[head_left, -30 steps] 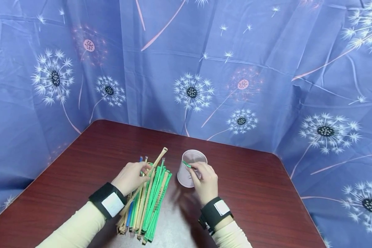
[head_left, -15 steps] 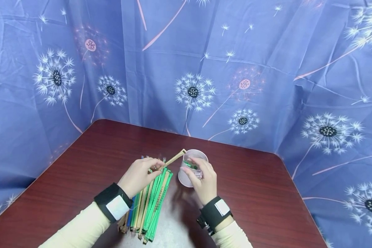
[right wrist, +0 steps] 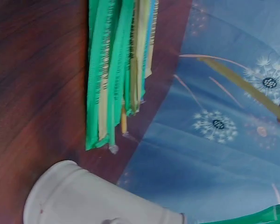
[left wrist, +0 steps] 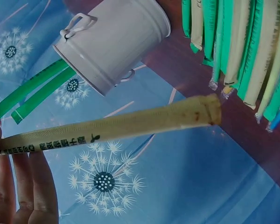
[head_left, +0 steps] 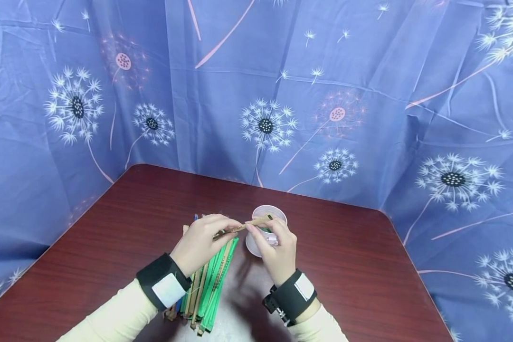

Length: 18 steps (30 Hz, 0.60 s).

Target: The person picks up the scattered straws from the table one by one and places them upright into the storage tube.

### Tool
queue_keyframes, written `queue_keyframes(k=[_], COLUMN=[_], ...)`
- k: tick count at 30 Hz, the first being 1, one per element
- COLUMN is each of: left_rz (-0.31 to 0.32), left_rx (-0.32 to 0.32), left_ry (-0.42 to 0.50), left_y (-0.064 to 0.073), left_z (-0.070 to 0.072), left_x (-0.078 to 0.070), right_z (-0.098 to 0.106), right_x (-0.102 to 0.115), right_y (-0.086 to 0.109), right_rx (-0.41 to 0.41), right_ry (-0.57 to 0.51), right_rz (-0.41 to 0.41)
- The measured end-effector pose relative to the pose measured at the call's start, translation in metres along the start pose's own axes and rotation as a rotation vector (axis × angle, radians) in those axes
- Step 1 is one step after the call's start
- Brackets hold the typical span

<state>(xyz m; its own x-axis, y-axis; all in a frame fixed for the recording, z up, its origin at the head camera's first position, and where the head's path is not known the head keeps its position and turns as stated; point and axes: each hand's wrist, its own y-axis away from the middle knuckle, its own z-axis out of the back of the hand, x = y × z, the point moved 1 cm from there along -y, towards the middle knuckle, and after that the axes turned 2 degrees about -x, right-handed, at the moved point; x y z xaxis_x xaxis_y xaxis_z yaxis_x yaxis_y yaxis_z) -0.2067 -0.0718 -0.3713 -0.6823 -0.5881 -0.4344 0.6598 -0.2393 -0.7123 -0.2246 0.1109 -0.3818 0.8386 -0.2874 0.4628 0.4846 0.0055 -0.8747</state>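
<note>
A tan paper-wrapped straw lies between both hands, slanting up to the right in the head view. My left hand pinches its nearer part, and the thumb and fingers of my right hand pinch it towards the far end, in front of a small pale bucket. Printed dark characters show on the straw in the left wrist view. Green wrapped straws stick out of the bucket there. Below my left hand is a pile of green, tan and blue wrapped straws, partly hidden by that hand.
The dark red wooden table extends around the pile and bucket. A blue curtain with a dandelion print hangs behind the table and along its sides. The bucket has small loop handles, seen in the left wrist view.
My right hand has let a green straw down into the bucket. My left hand has lifted the tan straw off the pile and moved it right, where the right fingers have taken hold of it.
</note>
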Motion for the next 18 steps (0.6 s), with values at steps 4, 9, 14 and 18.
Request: queue_keyframes(k=[4,9,14,18], left_rz=[-0.003,0.095,0.308,0.47], left_rx=[-0.026,-0.007,0.098,0.231], left_ry=[0.018,-0.02,-0.103,-0.183], left_y=[-0.001,0.001,0.009,0.021], left_z=[-0.002,-0.002,-0.002,-0.001], left_x=[0.0,0.004,0.023,0.046], right_z=[0.0,0.0,0.007,0.015], right_x=[0.004,0.006,0.002,-0.002], right_y=[-0.002,-0.003,-0.006,-0.01], right_rx=[-0.007,-0.026,-0.08,-0.159], right_ry=[-0.004,0.013,-0.003,-0.014], right_rz=[0.026,0.038,-0.058,-0.153])
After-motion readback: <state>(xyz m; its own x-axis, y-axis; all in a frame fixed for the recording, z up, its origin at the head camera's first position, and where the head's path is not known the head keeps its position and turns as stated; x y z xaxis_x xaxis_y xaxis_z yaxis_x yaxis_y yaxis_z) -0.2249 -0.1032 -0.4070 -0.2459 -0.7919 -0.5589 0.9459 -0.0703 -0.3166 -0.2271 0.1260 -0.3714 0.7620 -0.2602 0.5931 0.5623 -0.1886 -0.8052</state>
